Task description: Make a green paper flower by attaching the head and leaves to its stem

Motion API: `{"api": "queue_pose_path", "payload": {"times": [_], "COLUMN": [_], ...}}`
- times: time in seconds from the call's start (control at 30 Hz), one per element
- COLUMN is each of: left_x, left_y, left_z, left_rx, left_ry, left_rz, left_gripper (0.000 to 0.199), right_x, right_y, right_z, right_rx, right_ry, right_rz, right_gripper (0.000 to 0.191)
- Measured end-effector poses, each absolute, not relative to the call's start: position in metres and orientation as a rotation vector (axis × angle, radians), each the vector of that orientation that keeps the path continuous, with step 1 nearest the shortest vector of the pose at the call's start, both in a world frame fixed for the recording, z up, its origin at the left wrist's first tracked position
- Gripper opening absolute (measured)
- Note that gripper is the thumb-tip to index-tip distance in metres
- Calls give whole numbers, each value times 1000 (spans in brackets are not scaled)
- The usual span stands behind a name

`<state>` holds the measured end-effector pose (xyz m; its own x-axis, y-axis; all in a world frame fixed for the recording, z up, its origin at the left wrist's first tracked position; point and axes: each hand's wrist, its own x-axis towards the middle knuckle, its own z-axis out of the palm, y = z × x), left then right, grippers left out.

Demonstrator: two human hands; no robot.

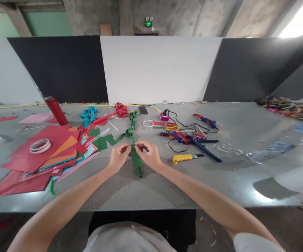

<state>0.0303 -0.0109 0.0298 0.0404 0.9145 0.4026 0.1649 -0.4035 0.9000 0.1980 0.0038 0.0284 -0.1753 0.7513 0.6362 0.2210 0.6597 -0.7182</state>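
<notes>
Both my left hand [120, 154] and my right hand [149, 153] pinch a green paper strip [136, 159] between thumb and fingers, from either side near its upper part. The strip hangs toward me, with its narrow end nearest my body. Beyond my fingers, a chain of curled green paper pieces [129, 131] runs away from me along a thin stem. Left of it lie flat green paper pieces [103, 142]. A red paper flower [121, 109] and a blue paper flower [89, 113] rest farther back.
Stacked coloured paper [62, 148], a tape roll [40, 146] and a red bottle [56, 111] stand left. Rightward are a yellow utility knife [185, 158], blue-handled pliers [206, 149], glue guns [206, 121] with cords, a phone [143, 110] and a clear plastic bottle [280, 144].
</notes>
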Motion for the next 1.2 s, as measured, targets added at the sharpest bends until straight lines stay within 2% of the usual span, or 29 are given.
{"api": "queue_pose_path", "payload": {"times": [0.23, 0.43, 0.8, 0.93, 1.2], "left_x": [28, 26, 23, 23, 23], "left_y": [-8, -4, -6, -8, -10], "left_z": [26, 20, 22, 25, 26], "left_rx": [1614, 1570, 1684, 1766, 1890], "left_ry": [1099, 1007, 1009, 1089, 1167], "left_rz": [1398, 1417, 1401, 1416, 1391], "left_gripper": [27, 34, 36, 34, 34], "right_x": [202, 205, 206, 205, 199], "right_y": [5, 6, 9, 5, 5], "right_z": [22, 22, 23, 28, 32], "right_rx": [-686, -660, -536, -584, -735], "right_ry": [-1877, -1986, -2019, -2021, -1777], "right_rz": [272, 285, 289, 350, 701], "right_gripper": [18, 23, 22, 19, 15]}}
